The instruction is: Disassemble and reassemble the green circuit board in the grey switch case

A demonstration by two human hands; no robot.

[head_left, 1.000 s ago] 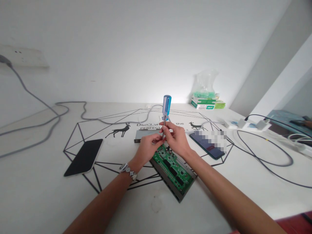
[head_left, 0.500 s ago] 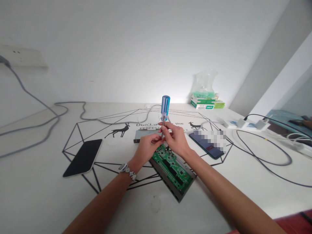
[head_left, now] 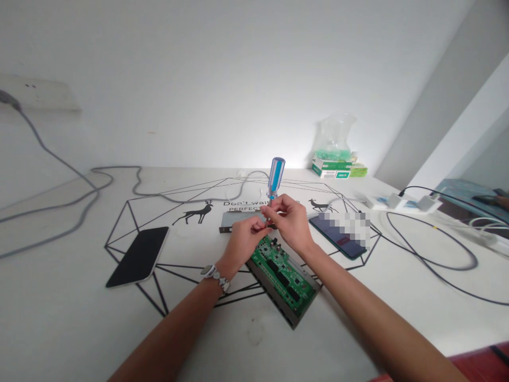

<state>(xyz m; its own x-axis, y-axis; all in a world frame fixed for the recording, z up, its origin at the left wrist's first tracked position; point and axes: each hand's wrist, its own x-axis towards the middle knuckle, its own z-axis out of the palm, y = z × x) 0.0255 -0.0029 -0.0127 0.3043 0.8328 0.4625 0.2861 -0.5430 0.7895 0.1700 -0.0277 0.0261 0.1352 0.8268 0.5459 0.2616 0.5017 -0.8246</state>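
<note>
A screwdriver (head_left: 275,175) with a blue and clear handle stands nearly upright, leaning slightly right. My right hand (head_left: 292,223) is closed on its shaft below the handle. Close beside it, my left hand (head_left: 247,241) is pinched near the lower shaft; what its fingertips hold is hidden. Under and in front of both hands lies a green circuit board (head_left: 280,276) in a grey metal frame, angled on the table. Behind my left hand is a flat grey metal casing (head_left: 234,218), partly covered. The screwdriver's tip is hidden by my fingers.
A dark phone (head_left: 138,257) lies to the left, another phone (head_left: 338,236) to the right. Boxes (head_left: 331,168) with a plastic bag on top stand against the wall. A power strip (head_left: 401,202) with cables lies at right; a grey cable (head_left: 175,200) runs along the back.
The screwdriver's handle has tilted a little to the right and turned. My right hand's fingers have shifted on the shaft. The board stays put.
</note>
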